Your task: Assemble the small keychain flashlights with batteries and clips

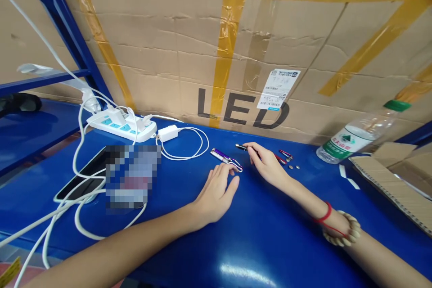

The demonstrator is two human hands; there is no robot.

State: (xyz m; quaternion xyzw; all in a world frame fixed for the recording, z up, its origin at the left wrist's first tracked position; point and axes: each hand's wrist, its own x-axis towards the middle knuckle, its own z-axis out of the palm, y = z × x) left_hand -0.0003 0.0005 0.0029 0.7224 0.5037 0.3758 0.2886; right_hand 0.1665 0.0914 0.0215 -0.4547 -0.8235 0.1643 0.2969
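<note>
My right hand (pixel 268 166) pinches a small black penlight-like tube (pixel 240 147) with a silvery end, held just over the blue surface (pixel 270 225). My left hand (pixel 214 193) rests low with its fingers stretched out, the fingertips by a white loop (pixel 239 169). Just beyond them lie a purple tube (pixel 224 156) and a silver tube (pixel 218 157) of similar shape, side by side. To the right of my right hand are a red tube (pixel 281 159), partly hidden, a red clip-like piece (pixel 285 153) and several small round metal pieces (pixel 290 167).
At left, a white power strip (pixel 121 128), a white adapter (pixel 168 133), phones (pixel 83 175) and looping white cables crowd the surface. A plastic bottle (pixel 354 139) leans at right beside an open cardboard box (pixel 388 184). A large taped carton (pixel 175 54) walls off the back.
</note>
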